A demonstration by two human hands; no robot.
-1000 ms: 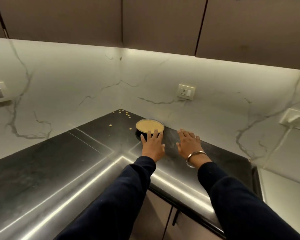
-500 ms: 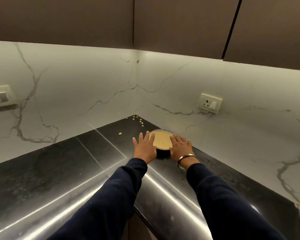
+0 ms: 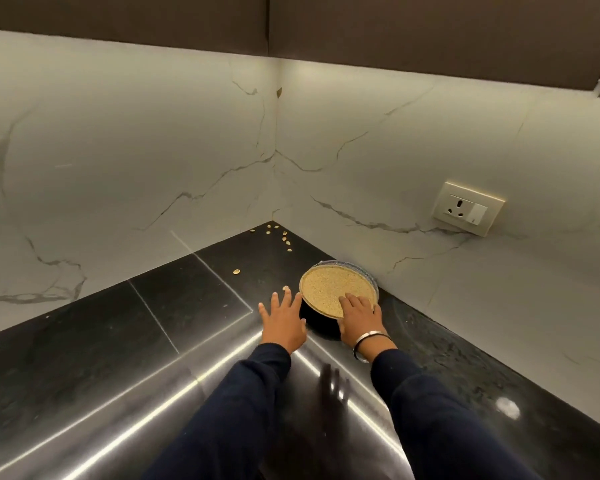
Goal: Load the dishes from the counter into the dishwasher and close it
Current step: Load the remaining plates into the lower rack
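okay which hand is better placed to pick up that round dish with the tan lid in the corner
Right. The right hand already rests on the tan lid of the dish; the left hand is spread open beside it, probably not touching.

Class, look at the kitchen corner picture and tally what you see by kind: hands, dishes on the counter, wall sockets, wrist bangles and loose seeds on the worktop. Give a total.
Hands: 2, the left hand and the right hand
Bowl with a tan top: 1
Wall socket: 1
Metal bangle: 1
Loose seeds on the black counter: 9
Total: 14
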